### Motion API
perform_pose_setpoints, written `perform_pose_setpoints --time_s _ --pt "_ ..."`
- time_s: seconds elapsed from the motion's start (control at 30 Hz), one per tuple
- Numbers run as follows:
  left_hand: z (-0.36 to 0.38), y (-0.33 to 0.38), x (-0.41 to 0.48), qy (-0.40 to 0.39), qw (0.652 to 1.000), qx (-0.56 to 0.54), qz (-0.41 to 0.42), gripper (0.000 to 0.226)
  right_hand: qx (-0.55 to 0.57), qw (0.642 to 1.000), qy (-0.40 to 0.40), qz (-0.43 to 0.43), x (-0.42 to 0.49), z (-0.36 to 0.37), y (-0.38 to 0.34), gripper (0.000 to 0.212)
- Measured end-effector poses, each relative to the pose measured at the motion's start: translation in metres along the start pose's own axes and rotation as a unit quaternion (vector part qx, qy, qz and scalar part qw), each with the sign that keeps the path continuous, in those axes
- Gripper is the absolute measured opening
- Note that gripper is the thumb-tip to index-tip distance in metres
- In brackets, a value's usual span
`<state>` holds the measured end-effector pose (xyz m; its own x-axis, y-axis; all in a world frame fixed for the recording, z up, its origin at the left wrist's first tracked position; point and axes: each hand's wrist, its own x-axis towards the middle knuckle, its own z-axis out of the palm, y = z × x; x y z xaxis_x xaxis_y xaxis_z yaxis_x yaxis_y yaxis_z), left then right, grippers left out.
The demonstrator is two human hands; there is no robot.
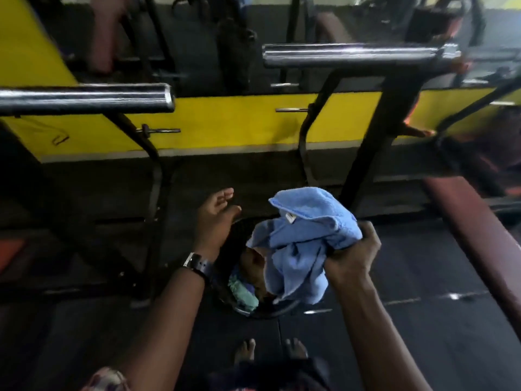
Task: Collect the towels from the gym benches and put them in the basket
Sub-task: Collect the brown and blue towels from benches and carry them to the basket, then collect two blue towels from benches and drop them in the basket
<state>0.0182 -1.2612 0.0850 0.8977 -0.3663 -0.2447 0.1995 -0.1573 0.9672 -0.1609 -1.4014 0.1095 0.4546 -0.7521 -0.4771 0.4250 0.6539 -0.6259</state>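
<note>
The right hand (351, 255) was fisted around a bunched blue terry-cloth towel (301, 241), which hung limp from the fist, directly over a dark round basket (253, 309) on the floor below. The cloth looked light, soft and floppy; a gathered handful seemed the surest hold. Left of it, the left hand (215, 221) hovered spread, holding nothing.

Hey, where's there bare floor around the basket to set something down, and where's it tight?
Bare dark mat lies right of the basket, between it and the maroon bench, and near the bare feet. Left and behind are crowded by black rack legs. Above the basket is busy: the right hand grips the blue towel, and the left hand hangs open.
</note>
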Motion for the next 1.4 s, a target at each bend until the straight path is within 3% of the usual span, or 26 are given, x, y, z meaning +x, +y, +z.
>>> perform_pose_setpoints --time_s 0.17,0.27,0.37,0.53,0.67,0.83,1.03,1.4 --pt "-0.016 -0.009 0.004 0.116 0.993 -0.025 -0.015 0.032 -0.199 0.978 -0.062 0.004 0.054 0.033 0.031 0.03" --pt "-0.024 -0.016 -0.019 0.173 0.984 -0.035 -0.033 0.031 -0.331 0.938 -0.104 0.018 0.066 0.033 0.043 0.034" --pt "-0.024 -0.019 -0.047 0.224 0.971 -0.055 -0.055 0.029 -0.402 0.897 -0.173 0.059 0.071 0.027 0.043 0.025" --pt "-0.019 -0.018 -0.092 0.24 0.966 -0.076 -0.057 0.029 -0.496 0.853 -0.143 0.076 0.068 0.02 0.053 0.022" --pt "-0.033 -0.018 -0.133 0.291 0.95 -0.103 -0.052 0.028 -0.481 0.849 -0.197 0.102 0.048 0.032 0.071 0.01" --pt "-0.074 -0.021 -0.208 0.361 0.92 -0.145 -0.038 0.027 -0.471 0.828 -0.287 0.105 -0.022 0.047 0.106 0.014" --pt "-0.143 -0.034 -0.34 0.442 0.875 -0.198 0.012 0.017 -0.473 0.77 -0.406 0.133 -0.15 0.038 0.163 0.019" --pt "-0.279 -0.102 -0.634 0.645 0.709 -0.275 0.068 0.017 -0.436 0.641 -0.59 0.225 -0.451 -0.036 0.272 0.02"
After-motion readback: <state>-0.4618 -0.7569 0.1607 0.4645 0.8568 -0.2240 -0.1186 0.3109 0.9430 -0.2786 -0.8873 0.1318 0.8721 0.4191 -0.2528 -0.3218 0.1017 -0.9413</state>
